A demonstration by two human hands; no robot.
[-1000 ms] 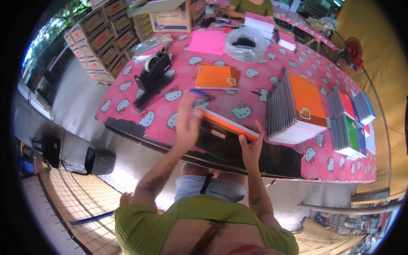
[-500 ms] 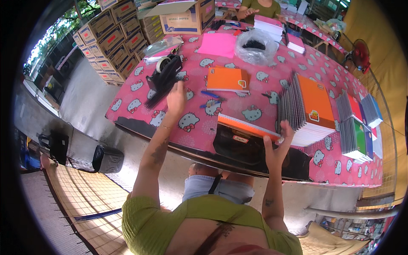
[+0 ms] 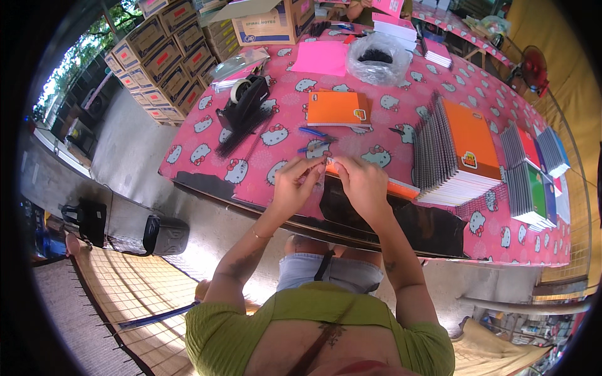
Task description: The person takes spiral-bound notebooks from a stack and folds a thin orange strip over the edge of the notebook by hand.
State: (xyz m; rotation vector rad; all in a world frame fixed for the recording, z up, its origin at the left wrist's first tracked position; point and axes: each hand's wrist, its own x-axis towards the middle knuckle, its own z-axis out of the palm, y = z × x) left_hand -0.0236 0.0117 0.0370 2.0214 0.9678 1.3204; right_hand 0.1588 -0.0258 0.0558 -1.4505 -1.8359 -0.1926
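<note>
Near the front edge of the table, my left hand [image 3: 296, 187] and my right hand [image 3: 364, 189] meet at the left end of an orange notebook [image 3: 401, 189]. Fingers of both hands are pinched together there; what is between them is too small to make out. My right hand partly covers the notebook, which rests against a black box-like support [image 3: 343, 203]. Beyond my hands are blue pens [image 3: 313, 132] and another orange notebook [image 3: 337, 108]. A bundle of thin black spiral coils [image 3: 241, 135] sits beside a black tape dispenser [image 3: 244, 103].
At right stand a tall stack of orange spiral notebooks [image 3: 467, 141] and smaller coloured stacks [image 3: 530, 194]. A plastic bag [image 3: 379, 59], a pink sheet [image 3: 320, 57] and an open carton [image 3: 266, 25] are farther back. Another person works across the table. Cartons [image 3: 160, 59] are piled at left.
My left hand has come right and nearer, from beside the black coils to the notebook's left end. My right hand has moved left from the notebook's right end, its fingers closing.
</note>
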